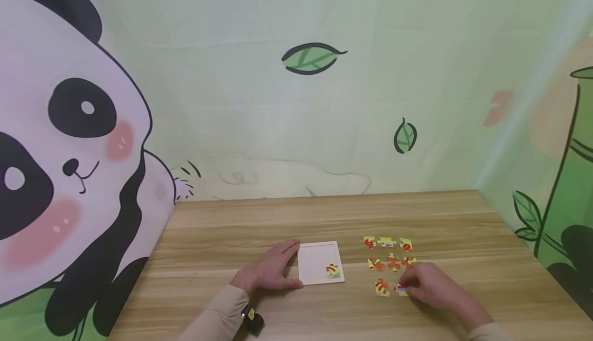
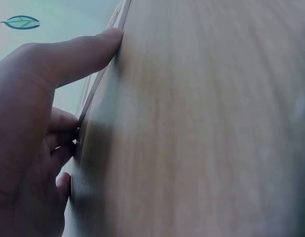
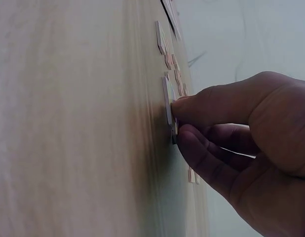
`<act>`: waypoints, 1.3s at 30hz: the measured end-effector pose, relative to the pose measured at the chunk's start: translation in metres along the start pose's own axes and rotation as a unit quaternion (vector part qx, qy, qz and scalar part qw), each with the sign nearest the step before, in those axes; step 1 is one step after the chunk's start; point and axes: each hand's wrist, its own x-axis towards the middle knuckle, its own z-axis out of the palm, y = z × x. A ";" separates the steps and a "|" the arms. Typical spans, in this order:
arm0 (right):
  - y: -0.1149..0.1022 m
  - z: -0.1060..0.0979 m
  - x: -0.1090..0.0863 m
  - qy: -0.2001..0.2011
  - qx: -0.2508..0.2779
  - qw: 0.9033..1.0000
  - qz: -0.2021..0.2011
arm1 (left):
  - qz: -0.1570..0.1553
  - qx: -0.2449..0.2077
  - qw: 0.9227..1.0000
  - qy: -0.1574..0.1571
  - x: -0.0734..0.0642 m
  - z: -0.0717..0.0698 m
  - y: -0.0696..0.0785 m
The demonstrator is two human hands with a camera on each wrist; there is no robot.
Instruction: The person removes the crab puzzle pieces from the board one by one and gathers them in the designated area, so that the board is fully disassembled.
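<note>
A shallow white puzzle tray [image 1: 315, 264] lies on the table with one yellow-and-red jigsaw piece [image 1: 333, 271] in its lower right corner. My left hand [image 1: 271, 269] rests along the tray's left side, thumb and fingers spread, their tips touching its edge [image 2: 100, 79]. To the right, my right hand [image 1: 428, 287] pinches a jigsaw piece with a rainbow stripe [image 1: 401, 289] between thumb and fingertips; the same piece [image 3: 168, 101] shows edge-on in the right wrist view. Whether it is lifted off the table is hard to tell.
Several loose jigsaw pieces [image 1: 393, 262] lie in rough rows right of the tray, some partly behind the right hand. The wooden table [image 1: 222, 233] meets a cloth backdrop [image 1: 222, 99] printed with a panda and leaves. A dark device sits on the left wrist.
</note>
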 end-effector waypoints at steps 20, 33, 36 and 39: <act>-0.001 0.000 0.003 -0.008 0.022 0.998 0.051 | -0.003 0.006 1.000 0.000 -0.001 0.000 0.000; -0.009 -0.004 0.014 0.020 0.036 0.996 0.074 | -0.002 -0.002 1.000 0.003 -0.002 -0.001 0.001; -0.012 -0.005 0.017 0.020 0.043 0.996 0.074 | -0.002 -0.002 1.000 0.002 -0.002 -0.001 0.001; -0.014 -0.006 0.020 0.020 0.045 0.996 0.071 | -0.002 -0.004 1.000 0.002 -0.002 0.000 0.000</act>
